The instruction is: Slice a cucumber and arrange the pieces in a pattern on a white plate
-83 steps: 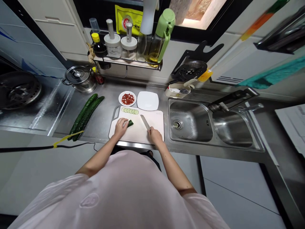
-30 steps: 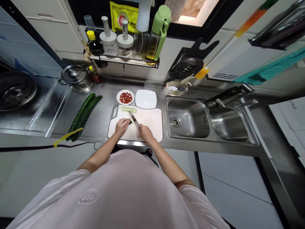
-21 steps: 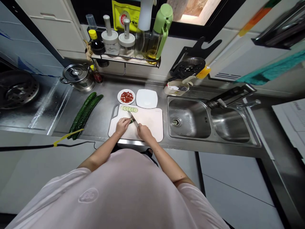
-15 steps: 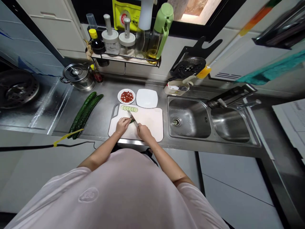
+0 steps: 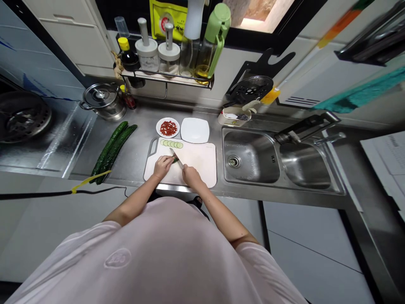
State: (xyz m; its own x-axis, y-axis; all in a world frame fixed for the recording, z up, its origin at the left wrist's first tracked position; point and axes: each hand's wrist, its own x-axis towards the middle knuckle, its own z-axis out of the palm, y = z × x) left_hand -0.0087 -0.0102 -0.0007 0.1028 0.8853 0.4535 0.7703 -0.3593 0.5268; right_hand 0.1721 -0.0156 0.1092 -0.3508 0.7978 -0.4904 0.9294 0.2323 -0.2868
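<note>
On a white cutting board (image 5: 202,162) with a grey handle, my left hand (image 5: 162,166) is closed over a piece of cucumber (image 5: 175,159), mostly hidden under the fingers. My right hand (image 5: 191,176) grips a knife (image 5: 177,158), its blade slanting up and left against the cucumber's right end. A row of several pale green cucumber slices (image 5: 171,144) lies along the board's top edge. Behind the board stand a white plate of chopped red pieces (image 5: 168,128) and a bare white square plate (image 5: 195,130).
Whole cucumbers (image 5: 114,153) lie on the steel counter to the left. A lidded steel pot (image 5: 100,101) stands behind them. At right is a double sink (image 5: 251,154) with a faucet. A rack (image 5: 167,77) of jars and bottles hangs above. A black cable (image 5: 41,195) crosses at left.
Hardly anything differs. Both hands, the knife and the cucumber stay in almost the same place, and the row of slices looks the same.
</note>
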